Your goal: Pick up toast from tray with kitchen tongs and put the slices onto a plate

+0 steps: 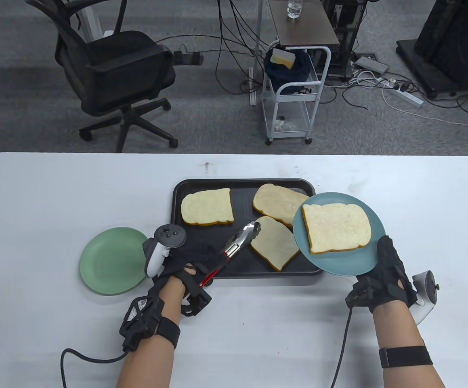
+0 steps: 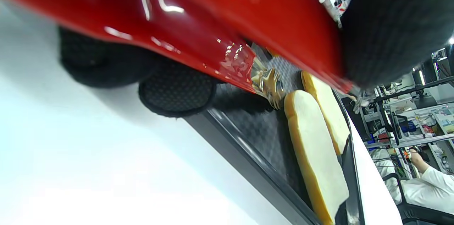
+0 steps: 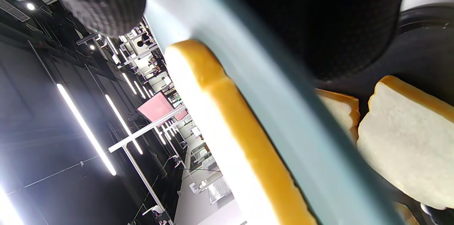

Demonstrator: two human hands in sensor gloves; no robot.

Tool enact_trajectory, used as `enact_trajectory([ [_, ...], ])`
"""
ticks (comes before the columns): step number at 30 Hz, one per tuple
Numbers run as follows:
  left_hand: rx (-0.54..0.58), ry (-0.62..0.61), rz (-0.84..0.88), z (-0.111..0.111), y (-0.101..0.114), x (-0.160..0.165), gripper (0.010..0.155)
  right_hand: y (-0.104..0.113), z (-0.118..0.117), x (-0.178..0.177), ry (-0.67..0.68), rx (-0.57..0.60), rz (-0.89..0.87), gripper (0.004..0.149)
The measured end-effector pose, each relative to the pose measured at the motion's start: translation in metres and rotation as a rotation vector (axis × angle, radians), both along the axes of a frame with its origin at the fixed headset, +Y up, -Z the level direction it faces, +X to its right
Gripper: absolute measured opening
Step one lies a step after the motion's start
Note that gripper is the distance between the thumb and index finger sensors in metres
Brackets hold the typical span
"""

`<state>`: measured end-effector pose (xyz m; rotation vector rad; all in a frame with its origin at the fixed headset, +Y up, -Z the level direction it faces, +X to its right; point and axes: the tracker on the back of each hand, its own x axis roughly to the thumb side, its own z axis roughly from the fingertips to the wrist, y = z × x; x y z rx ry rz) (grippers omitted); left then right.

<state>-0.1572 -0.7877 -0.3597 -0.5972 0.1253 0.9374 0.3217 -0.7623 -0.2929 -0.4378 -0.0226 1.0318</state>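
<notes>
Table view: left hand [image 1: 185,275] grips red-handled tongs [image 1: 234,246], tips touching 1 toast slice [image 1: 276,246] on the black tray [image 1: 201,184] at 1 o'clock. Right hand [image 1: 383,279] holds the blue plate [image 1: 338,264] bearing 1 slice [image 1: 336,227]. Left wrist view: gloved fingers [image 2: 390,22] wrap the red handles [image 2: 212,15]. Right wrist view: fingers [image 3: 319,15] pinch the plate rim [image 3: 283,111].

Kitchen tongs [image 1: 234,248] with glossy red handles, bright with reflections in the left wrist view, and shiny bare-metal tips. The left hand [image 1: 185,258] and right hand [image 1: 383,279] wear black knitted cloth gloves with a fine woven texture. The tray [image 1: 201,266] looks like black matt plastic, its floor stamped with a small bumpy pattern. The toast slices [image 1: 207,207] have a pale, soft, porous face and a smooth golden-brown crust. The blue plate [image 1: 338,264] is smooth with a dull satin finish; the green plate [image 1: 110,260] looks likewise smooth and matt. The counter [image 1: 56,190] is white, smooth and faintly sheeny, with a few small dark marks.
</notes>
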Motion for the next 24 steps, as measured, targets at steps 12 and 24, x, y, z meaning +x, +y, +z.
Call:
enact_trajectory([
  [12, -0.049, 0.012, 0.055, -0.003, -0.007, 0.008, 0.061, -0.002, 0.0, 0.001, -0.002, -0.013, 0.002, 0.051],
  [24, 0.07, 0.177, 0.272, 0.019, 0.051, -0.068, 0.059, -0.003, 0.0, 0.0, -0.003, -0.028, 0.011, 0.051],
])
